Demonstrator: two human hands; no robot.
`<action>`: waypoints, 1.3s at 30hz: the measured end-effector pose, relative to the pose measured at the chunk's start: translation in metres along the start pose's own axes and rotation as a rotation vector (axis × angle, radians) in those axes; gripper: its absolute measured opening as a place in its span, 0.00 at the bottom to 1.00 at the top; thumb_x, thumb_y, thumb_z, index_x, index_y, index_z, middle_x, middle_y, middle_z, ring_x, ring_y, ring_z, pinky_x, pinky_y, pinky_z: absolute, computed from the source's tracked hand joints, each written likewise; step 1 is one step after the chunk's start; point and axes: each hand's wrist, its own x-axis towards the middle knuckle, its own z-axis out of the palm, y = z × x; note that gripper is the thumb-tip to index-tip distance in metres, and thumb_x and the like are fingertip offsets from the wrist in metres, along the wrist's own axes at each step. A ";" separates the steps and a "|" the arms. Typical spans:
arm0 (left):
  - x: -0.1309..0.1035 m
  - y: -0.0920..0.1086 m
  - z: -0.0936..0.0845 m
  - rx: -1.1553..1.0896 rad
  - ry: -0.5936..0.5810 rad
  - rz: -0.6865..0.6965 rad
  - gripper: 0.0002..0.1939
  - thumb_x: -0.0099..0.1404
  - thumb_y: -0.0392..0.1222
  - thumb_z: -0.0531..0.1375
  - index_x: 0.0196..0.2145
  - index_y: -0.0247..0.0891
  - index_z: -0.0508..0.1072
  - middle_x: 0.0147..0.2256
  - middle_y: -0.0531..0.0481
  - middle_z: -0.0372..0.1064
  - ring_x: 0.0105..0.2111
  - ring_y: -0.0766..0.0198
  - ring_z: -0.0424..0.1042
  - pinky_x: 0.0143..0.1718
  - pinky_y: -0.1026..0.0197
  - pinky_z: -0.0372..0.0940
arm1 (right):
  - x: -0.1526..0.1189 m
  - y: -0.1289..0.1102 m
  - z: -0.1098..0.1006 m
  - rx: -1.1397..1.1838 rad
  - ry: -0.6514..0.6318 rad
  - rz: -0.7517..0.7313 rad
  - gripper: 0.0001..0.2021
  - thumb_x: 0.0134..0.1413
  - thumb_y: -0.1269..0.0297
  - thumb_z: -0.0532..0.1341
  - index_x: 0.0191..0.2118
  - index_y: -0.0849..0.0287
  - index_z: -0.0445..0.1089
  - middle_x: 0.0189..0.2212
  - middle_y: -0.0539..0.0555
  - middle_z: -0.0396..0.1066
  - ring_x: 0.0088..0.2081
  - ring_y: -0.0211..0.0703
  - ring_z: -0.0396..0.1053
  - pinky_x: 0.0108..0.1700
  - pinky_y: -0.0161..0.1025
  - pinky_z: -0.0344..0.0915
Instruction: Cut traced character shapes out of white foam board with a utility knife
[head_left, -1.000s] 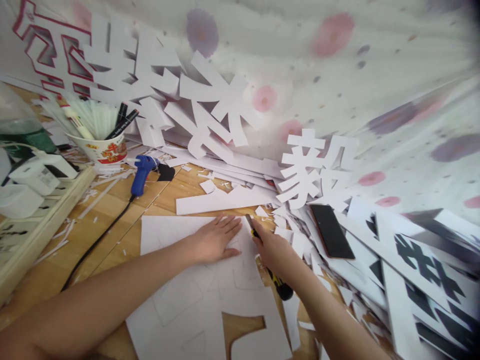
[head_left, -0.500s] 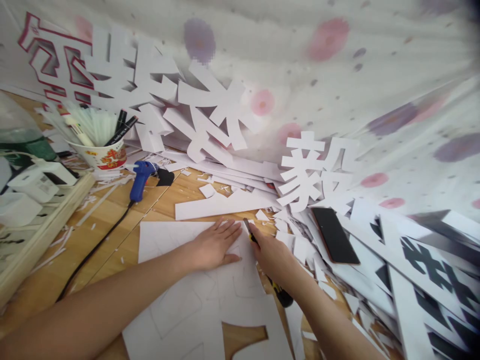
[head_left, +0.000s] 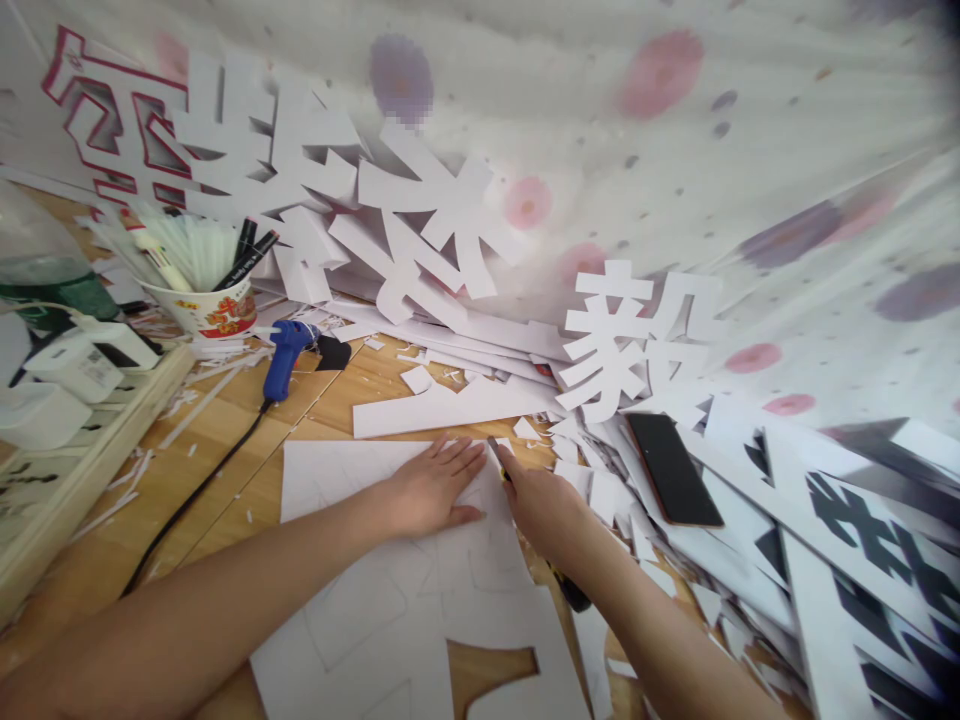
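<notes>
Steadily, I'd press the white sheet [head_left: 352, 610] with my open left hand [head_left: 427, 492], well clear of the cutter [head_left: 576, 594] my right hand [head_left: 546, 510] grips.

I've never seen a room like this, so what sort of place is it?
Probably a small craft or sign-making workspace: cut-out white characters lean against a patterned sheet, a blue glue gun lies nearby, and scraps litter the wooden table.

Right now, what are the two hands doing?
Left hand: open, flat on the white sheet.
Right hand: closed around a cutter.
</notes>
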 end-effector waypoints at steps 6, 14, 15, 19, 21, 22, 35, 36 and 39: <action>0.001 0.000 -0.001 0.015 -0.032 -0.015 0.36 0.64 0.58 0.42 0.61 0.29 0.45 0.62 0.41 0.35 0.62 0.55 0.34 0.60 0.53 0.32 | 0.005 0.003 -0.021 -0.056 -0.026 -0.104 0.24 0.57 0.71 0.46 0.60 0.69 0.49 0.33 0.63 0.73 0.35 0.47 0.71 0.32 0.37 0.61; 0.004 -0.003 0.006 0.040 -0.024 -0.012 0.35 0.64 0.58 0.43 0.60 0.30 0.46 0.62 0.41 0.35 0.62 0.56 0.35 0.60 0.53 0.34 | 0.003 0.005 -0.031 -0.069 -0.030 -0.159 0.22 0.55 0.72 0.49 0.57 0.68 0.54 0.35 0.63 0.73 0.37 0.49 0.71 0.33 0.38 0.61; 0.005 -0.003 0.007 0.044 -0.022 -0.013 0.35 0.64 0.58 0.43 0.60 0.30 0.46 0.62 0.41 0.35 0.62 0.56 0.35 0.60 0.53 0.34 | 0.002 0.005 -0.030 -0.070 -0.030 -0.161 0.23 0.55 0.71 0.49 0.57 0.68 0.54 0.35 0.63 0.73 0.37 0.49 0.70 0.33 0.38 0.61; 0.005 -0.003 0.007 0.048 -0.015 -0.013 0.34 0.64 0.57 0.43 0.60 0.31 0.46 0.62 0.42 0.36 0.62 0.57 0.35 0.60 0.53 0.35 | -0.001 0.004 -0.029 -0.081 -0.040 -0.164 0.24 0.56 0.71 0.49 0.58 0.70 0.51 0.36 0.64 0.72 0.37 0.49 0.70 0.33 0.38 0.61; 0.005 -0.002 0.006 0.042 -0.013 -0.014 0.34 0.64 0.57 0.44 0.60 0.31 0.46 0.62 0.41 0.36 0.62 0.57 0.35 0.60 0.53 0.35 | -0.004 0.003 -0.029 -0.087 -0.046 -0.171 0.24 0.56 0.71 0.49 0.58 0.71 0.51 0.37 0.65 0.72 0.38 0.50 0.70 0.34 0.38 0.61; 0.005 -0.002 0.006 0.033 -0.012 -0.015 0.34 0.64 0.57 0.44 0.60 0.31 0.46 0.62 0.41 0.37 0.62 0.56 0.35 0.60 0.53 0.35 | -0.005 0.003 -0.030 -0.088 -0.049 -0.176 0.24 0.56 0.71 0.49 0.59 0.72 0.51 0.37 0.65 0.72 0.38 0.50 0.70 0.34 0.39 0.61; 0.005 -0.003 0.008 -0.004 0.004 -0.025 0.35 0.63 0.58 0.45 0.60 0.33 0.47 0.62 0.42 0.39 0.62 0.57 0.36 0.60 0.54 0.35 | -0.020 0.003 -0.023 -0.115 -0.064 -0.172 0.24 0.55 0.72 0.48 0.59 0.71 0.51 0.34 0.65 0.72 0.35 0.49 0.71 0.32 0.38 0.61; 0.005 -0.003 0.007 -0.008 0.006 -0.024 0.35 0.63 0.58 0.45 0.60 0.33 0.47 0.62 0.42 0.38 0.62 0.57 0.36 0.60 0.54 0.35 | -0.020 0.003 -0.023 -0.118 -0.062 -0.175 0.24 0.55 0.72 0.48 0.59 0.70 0.51 0.33 0.65 0.72 0.35 0.50 0.71 0.32 0.38 0.61; 0.005 -0.002 0.006 -0.011 0.004 -0.024 0.35 0.63 0.57 0.45 0.60 0.32 0.47 0.62 0.42 0.38 0.62 0.57 0.36 0.60 0.53 0.35 | -0.023 0.005 -0.020 -0.119 -0.059 -0.185 0.24 0.55 0.72 0.49 0.59 0.70 0.51 0.33 0.64 0.73 0.35 0.50 0.71 0.32 0.38 0.61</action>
